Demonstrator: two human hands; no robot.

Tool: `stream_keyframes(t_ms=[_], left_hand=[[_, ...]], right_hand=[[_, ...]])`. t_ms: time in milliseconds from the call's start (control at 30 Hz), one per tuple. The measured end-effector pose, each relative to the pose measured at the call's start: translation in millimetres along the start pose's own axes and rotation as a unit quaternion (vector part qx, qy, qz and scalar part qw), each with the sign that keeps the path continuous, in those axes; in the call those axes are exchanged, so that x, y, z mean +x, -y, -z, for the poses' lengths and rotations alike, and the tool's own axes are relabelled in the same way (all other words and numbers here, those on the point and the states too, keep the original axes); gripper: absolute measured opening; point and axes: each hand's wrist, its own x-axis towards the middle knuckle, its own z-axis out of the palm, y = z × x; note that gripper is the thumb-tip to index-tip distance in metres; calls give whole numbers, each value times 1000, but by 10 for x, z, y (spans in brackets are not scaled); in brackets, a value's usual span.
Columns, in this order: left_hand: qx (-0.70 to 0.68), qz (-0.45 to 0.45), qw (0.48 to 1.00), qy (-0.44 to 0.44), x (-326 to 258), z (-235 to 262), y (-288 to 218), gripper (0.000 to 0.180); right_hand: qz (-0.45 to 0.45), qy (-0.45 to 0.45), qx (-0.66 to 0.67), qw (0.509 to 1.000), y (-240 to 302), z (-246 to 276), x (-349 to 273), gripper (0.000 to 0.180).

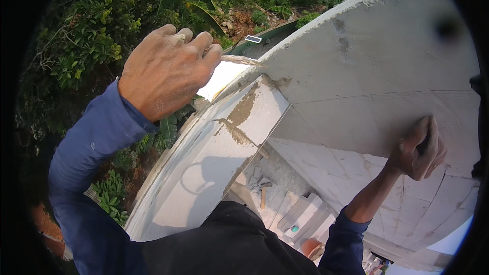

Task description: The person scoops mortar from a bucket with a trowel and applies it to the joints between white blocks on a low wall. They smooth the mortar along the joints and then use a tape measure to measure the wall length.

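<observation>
The fingers of the left hand are curled and clamped on a thin pale tool; its grip end is hidden in the fist. The fingers of the right hand are drawn toward one another at the face of the curved wall; whether they press on it or hold something small cannot be told.

Progress, as judged: partial. The upper wall carries a mostly even grey face, with one darker patch and faint seams. Lower down, the white blocks show open joints. The ledge bears rough patches of brown mortar. The mortar and joints appear to be the unfinished portion.

The tool is located above the upper end of the ledge, beside the wall's outer edge. Its long axis runs nearly left to right, dipping slightly; the free tip points right, toward the wall. Contact at the tip cannot be confirmed.

Below the ledge are a hammer, grey blocks and an orange bucket. Green plants stand beyond, at the left.
</observation>
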Motion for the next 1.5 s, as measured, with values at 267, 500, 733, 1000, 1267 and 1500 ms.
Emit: stream_keyframes(t_ms=[267, 500, 733, 1000, 1267, 1500], left_hand=[[48, -161, 980, 110, 563, 357, -531, 9], [108, -243, 949, 168, 733, 478, -812, 12], [130, -274, 928, 216, 658, 812, -837, 13], [86, -244, 898, 355, 153, 1246, -1020, 14], [-84, 2, 967, 239, -43, 1205, -128, 14], [-402, 191, 890, 103, -581, -188, -58, 37]], right_hand=[[-1, -5, 6, 1000, 74, 2, 97, 23], [-22, -26, 3, 999, 56, 11, 87, 23], [-39, -33, 32, 998, 46, 75, 108, 27], [-48, -40, 53, 997, 47, 79, 118, 28], [-53, -15, 91, 994, 44, 81, 88, 26], [-19, 3, 45, 999, 36, 68, 90, 17]])
